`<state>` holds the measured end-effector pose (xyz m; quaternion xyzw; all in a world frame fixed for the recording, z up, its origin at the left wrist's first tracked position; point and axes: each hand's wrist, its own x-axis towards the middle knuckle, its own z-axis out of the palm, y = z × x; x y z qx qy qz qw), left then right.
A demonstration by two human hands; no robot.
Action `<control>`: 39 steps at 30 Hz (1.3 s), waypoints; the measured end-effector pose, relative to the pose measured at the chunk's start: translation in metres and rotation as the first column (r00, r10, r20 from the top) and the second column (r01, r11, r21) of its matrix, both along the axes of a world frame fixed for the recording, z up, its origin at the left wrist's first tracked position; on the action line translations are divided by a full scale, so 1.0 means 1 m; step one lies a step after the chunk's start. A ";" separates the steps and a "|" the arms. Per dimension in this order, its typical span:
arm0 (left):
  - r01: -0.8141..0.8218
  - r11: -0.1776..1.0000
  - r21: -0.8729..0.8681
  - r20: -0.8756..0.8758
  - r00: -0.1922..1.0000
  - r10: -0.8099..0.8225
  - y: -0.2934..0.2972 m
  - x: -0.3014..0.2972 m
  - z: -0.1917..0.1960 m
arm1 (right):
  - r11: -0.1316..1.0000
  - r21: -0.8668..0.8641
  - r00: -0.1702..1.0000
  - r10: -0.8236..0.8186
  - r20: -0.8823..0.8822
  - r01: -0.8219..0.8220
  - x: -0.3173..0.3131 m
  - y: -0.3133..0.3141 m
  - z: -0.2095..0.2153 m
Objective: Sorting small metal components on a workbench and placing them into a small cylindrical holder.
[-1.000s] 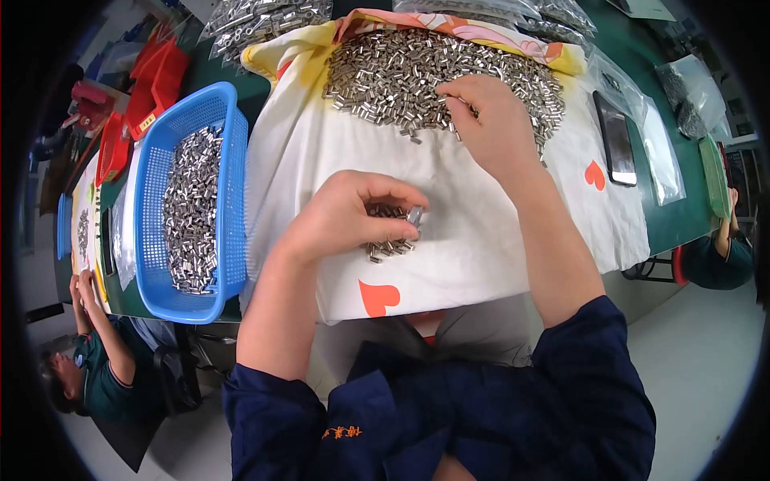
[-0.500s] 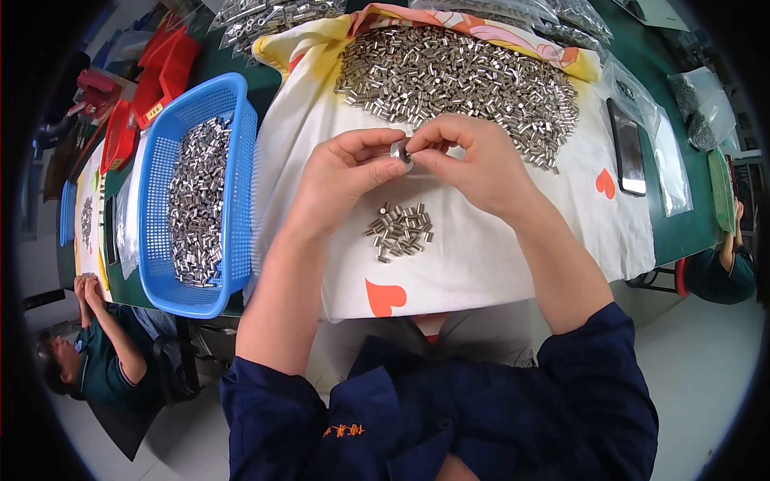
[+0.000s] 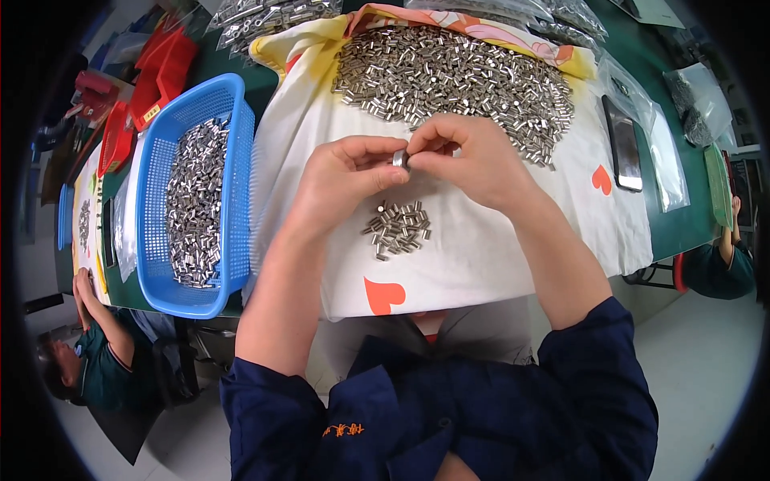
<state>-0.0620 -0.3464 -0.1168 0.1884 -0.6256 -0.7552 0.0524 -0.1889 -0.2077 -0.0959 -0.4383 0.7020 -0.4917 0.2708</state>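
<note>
Over the white cloth (image 3: 481,272), my left hand (image 3: 341,172) pinches a shiny metal ring (image 3: 399,159) between thumb and fingers. My right hand (image 3: 473,160) meets it from the right, thumb and index finger closed against the ring's dark side. Whether those fingers also hold a smaller part cannot be seen. Just below the hands lies a small pile of short metal cylinders (image 3: 399,230). Beyond them spreads a large heap of similar cylinders (image 3: 457,76).
A blue plastic basket (image 3: 239,200) holding more small metal cylinders stands at the left, near red bins (image 3: 164,76). A phone (image 3: 623,144) and clear plastic bags (image 3: 670,164) lie at the right. Bagged metal parts (image 3: 273,20) line the back. Co-workers sit at both sides.
The ring has turned slightly between my fingers, and its bright outer band now faces me more. Both hands stay at nearly the same place. The view has shifted a little.
</note>
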 end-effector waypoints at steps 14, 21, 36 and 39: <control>0.229 0.972 -0.058 0.070 0.972 -0.225 0.006 0.000 0.003 | 0.989 -0.051 0.649 -0.130 -0.750 0.139 -0.013 -0.006 -0.035; -0.052 0.994 0.097 -0.069 0.996 0.059 -0.002 -0.001 0.000 | 0.999 0.000 0.999 -0.038 -0.011 0.038 -0.003 0.001 0.004; -0.098 0.995 0.008 -0.063 0.993 0.098 0.001 -0.001 -0.001 | 0.972 -0.226 0.897 -0.157 -0.414 0.065 0.016 -0.005 -0.011; -0.066 0.995 0.068 -0.081 0.994 0.072 -0.001 0.000 -0.001 | 0.985 -0.167 0.952 -0.094 -0.291 0.046 0.009 -0.003 -0.008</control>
